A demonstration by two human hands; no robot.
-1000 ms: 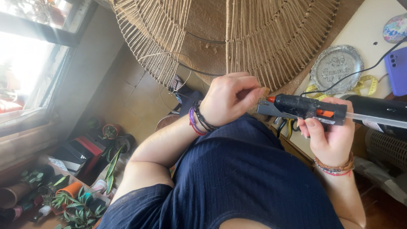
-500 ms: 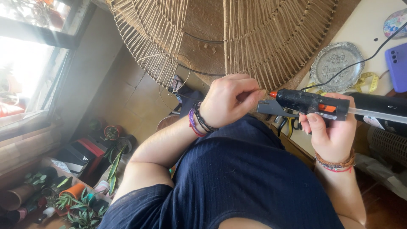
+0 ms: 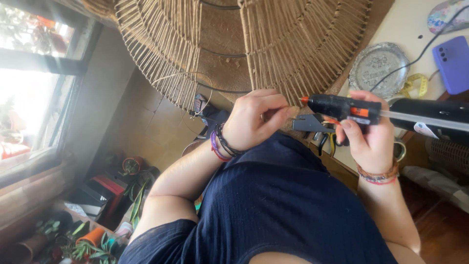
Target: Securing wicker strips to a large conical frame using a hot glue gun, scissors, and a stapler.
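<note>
Right hand (image 3: 372, 142) grip clenched around black glue gun (image 3: 342, 107), left hand (image 3: 258, 117) grip pinched shut beside orange nozzle (image 3: 304, 100)

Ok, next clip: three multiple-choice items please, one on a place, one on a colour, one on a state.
1. Where does the silver plate lie?
A on the pale table
B on the floor
C on the windowsill

2. What colour is the phone?
A green
B purple
C white

3. What does the right hand hold?
A nothing
B scissors
C a black glue gun

Answers: 1 A, the plate rests on the tabletop beside the phone. 2 B, its back is purple. 3 C, the fingers wrap the gun's grip, its orange tip toward the left hand.
</note>
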